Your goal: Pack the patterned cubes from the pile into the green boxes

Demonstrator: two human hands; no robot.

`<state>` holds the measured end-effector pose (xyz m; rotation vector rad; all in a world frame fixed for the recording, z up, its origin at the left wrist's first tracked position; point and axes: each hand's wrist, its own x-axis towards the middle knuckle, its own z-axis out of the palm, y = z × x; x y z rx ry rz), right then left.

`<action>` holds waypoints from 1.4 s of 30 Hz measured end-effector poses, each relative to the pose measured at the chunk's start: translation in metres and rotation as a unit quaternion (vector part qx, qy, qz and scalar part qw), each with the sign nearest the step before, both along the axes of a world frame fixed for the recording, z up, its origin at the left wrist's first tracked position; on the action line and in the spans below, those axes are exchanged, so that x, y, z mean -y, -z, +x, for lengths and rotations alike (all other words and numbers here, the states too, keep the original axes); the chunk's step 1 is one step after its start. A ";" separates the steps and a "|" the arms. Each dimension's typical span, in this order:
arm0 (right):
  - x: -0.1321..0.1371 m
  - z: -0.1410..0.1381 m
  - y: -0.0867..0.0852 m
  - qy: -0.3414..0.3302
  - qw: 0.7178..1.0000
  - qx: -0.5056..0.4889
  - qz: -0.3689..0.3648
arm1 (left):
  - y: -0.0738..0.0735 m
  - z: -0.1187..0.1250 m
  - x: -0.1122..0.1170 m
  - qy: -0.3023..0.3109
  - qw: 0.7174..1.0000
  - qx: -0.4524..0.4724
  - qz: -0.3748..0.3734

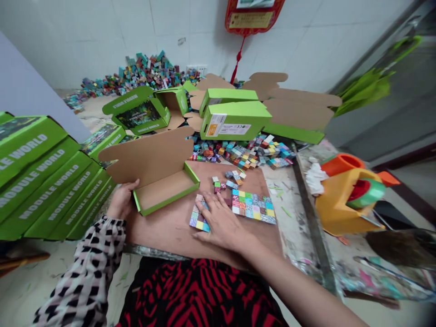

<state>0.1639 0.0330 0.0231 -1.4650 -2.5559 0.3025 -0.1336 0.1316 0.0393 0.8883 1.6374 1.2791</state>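
My left hand (122,200) grips the near left corner of an open green cardboard box (163,188) whose brown lid stands up behind it. The box's tray holds nothing. My right hand (221,222) lies flat, fingers spread, on a small flat block of coloured cubes (198,218) on the brown board (170,227). Just right of that hand lies a second flat sheet of coloured cubes (254,206). A few loose cubes (231,179) sit behind it.
A heap of loose cubes (245,152) lies beyond, with closed green boxes (235,119) and flat cardboard (299,113) behind. Stacked "MODULE WORLD" boxes (51,181) stand at left. An orange tape dispenser (347,195) sits at right. A large cube pile (143,72) lies by the wall.
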 end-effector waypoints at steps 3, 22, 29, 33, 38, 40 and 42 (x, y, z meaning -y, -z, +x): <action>0.010 -0.003 0.005 -0.009 1.000 -0.014 0.015 | -0.002 0.000 0.001 0.034 0.999 -0.002 -0.039; 0.019 0.055 -0.022 0.120 0.991 -0.037 0.035 | 0.000 -0.008 0.024 0.041 0.964 -0.262 -0.015; -0.002 0.138 -0.028 0.213 0.963 0.101 -0.130 | -0.004 -0.016 0.056 0.044 0.910 -0.407 -0.064; -0.007 0.122 -0.024 0.205 0.962 0.094 -0.152 | -0.024 0.013 0.093 0.026 0.837 -0.543 0.069; -0.003 0.108 -0.024 0.207 0.965 0.075 -0.144 | -0.044 0.084 0.100 0.339 0.786 -0.469 0.218; 0.003 0.109 -0.027 0.192 0.966 0.066 -0.160 | -0.045 0.116 0.092 0.469 0.730 -0.448 0.216; 0.009 0.114 -0.032 0.190 0.964 0.061 -0.175 | -0.044 0.148 0.083 0.534 0.681 -0.455 0.209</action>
